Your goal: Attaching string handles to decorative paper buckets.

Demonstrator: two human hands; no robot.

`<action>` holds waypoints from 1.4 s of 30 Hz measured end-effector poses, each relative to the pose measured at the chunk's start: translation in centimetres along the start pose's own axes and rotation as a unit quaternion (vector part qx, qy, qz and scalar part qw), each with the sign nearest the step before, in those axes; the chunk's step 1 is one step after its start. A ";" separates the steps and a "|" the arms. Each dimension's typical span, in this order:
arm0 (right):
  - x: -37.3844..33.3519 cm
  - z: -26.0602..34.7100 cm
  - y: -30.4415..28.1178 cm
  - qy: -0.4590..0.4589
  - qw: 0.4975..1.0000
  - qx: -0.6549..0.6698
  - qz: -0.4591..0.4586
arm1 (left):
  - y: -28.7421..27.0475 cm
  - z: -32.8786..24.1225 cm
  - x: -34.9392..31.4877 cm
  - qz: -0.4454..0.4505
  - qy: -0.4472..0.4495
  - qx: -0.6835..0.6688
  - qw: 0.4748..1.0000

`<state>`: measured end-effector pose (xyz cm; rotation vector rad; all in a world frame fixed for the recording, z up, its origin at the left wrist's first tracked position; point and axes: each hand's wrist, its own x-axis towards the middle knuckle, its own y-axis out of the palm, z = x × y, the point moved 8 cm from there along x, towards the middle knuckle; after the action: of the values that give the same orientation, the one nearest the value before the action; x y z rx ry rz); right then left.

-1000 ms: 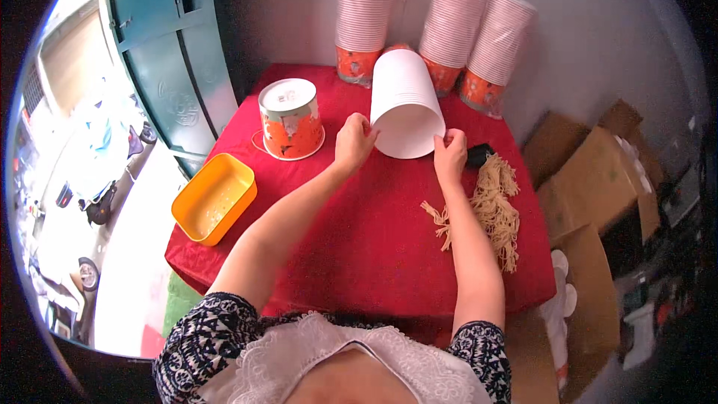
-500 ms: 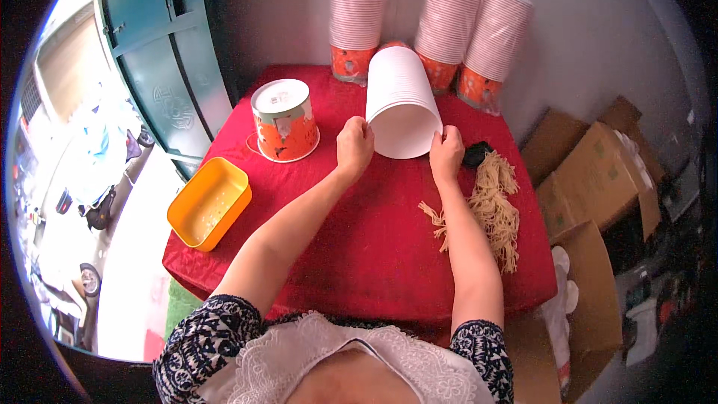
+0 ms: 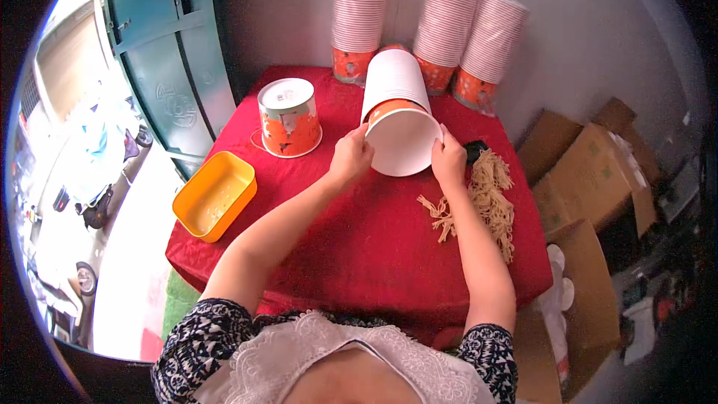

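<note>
While left hand (image 3: 353,155) and right hand (image 3: 449,160) pinch the bucket (image 3: 404,144) jutting from the stack (image 3: 394,76), unnesting apparently needs an even pull.

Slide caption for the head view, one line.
Left hand and right hand hold an orange bucket partly out of its white stack over red cloth.

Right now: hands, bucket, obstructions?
Left hand, right hand: both gripping front bucket at rim. Bucket protruding from white stack. Tan cords near right hand.

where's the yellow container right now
In the head view, the yellow container sits at the left edge of the red table, nearer the person than the upside-down orange bucket.
</note>
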<state>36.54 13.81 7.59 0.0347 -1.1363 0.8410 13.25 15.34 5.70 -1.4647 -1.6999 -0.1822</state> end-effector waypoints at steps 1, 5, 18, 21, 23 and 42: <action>-0.1 0.8 -1.7 -0.036 0.998 0.032 -0.046 | -0.4 -1.5 0.1 0.085 -0.061 -0.033 0.994; -0.7 3.7 -3.2 0.119 0.984 0.062 0.113 | -4.9 -3.7 -1.1 0.094 -0.020 -0.148 0.984; -5.1 9.8 -2.6 0.326 0.793 0.471 0.205 | -11.5 -7.5 -6.4 0.154 0.118 -0.066 0.979; -6.0 11.8 -3.5 0.303 0.796 0.477 0.215 | -12.6 -7.5 -7.5 0.145 0.094 -0.071 0.982; -6.9 13.5 -4.5 0.246 0.824 0.445 0.249 | -12.8 -5.9 -8.4 0.151 0.003 -0.210 0.966; -8.9 12.1 -5.8 0.192 0.930 0.254 0.181 | -20.6 -1.8 -10.2 -0.070 -0.124 -0.240 0.960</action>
<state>29.23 -0.53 8.17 0.0866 -0.5370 1.3925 -4.23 0.58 8.27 -1.7738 -2.0627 -0.5383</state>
